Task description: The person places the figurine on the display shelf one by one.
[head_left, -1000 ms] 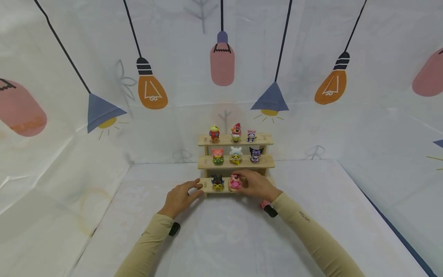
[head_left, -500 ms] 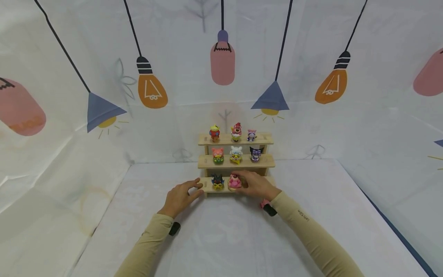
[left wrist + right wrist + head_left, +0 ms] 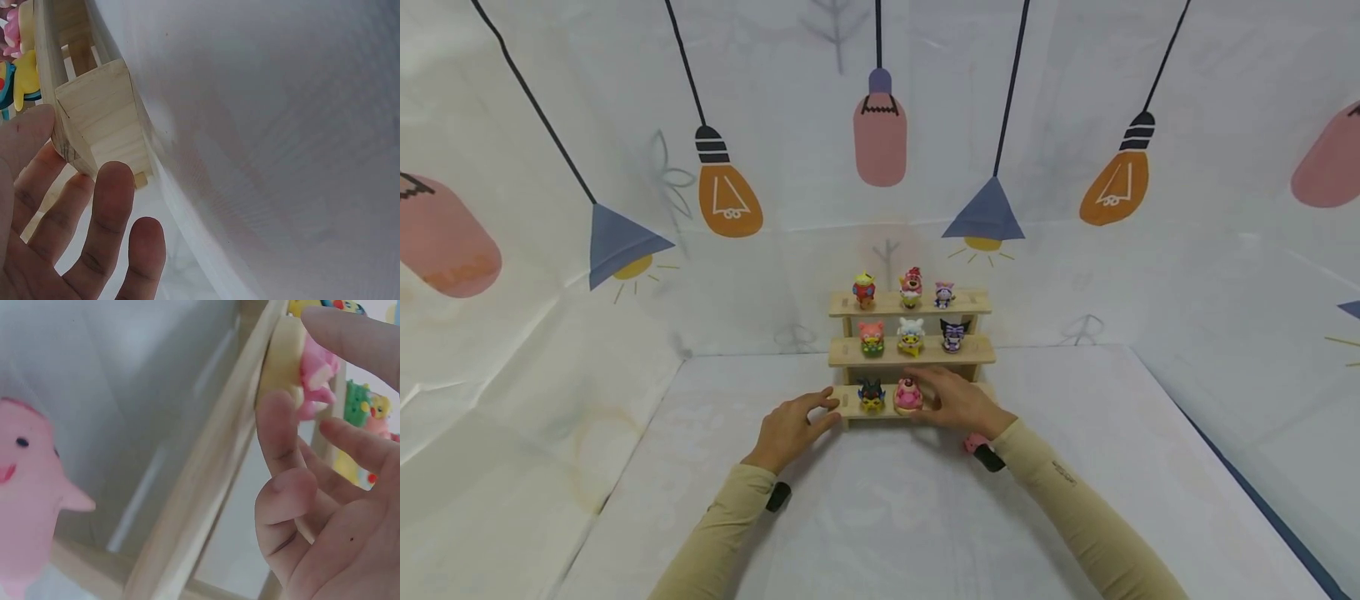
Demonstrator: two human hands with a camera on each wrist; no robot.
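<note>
A three-tier wooden display stand (image 3: 966,350) holds several small figures. My left hand (image 3: 787,431) holds the left end of its lowest board, thumb at the front edge and fingertips behind the corner (image 3: 62,134). On that board sits a pink bear figure (image 3: 907,397) on a pale round base (image 3: 284,356). My right hand (image 3: 961,402) surrounds this figure from the right, fingers spread wide, one fingertip (image 3: 278,412) right at the base. A black-eared yellow figure (image 3: 871,395) stands to the left of the bear.
The middle board carries a pink-and-green figure (image 3: 872,338), a white-hooded figure (image 3: 911,337) and a black-eared purple figure (image 3: 952,336). On top are three more. Another pink figure (image 3: 973,442), partly hidden, is on the white table (image 3: 880,517) below my right wrist.
The right hand has drawn slightly right and its fingers have spread a little around the pink bear, which shifted slightly left on the board. The left hand has not moved.
</note>
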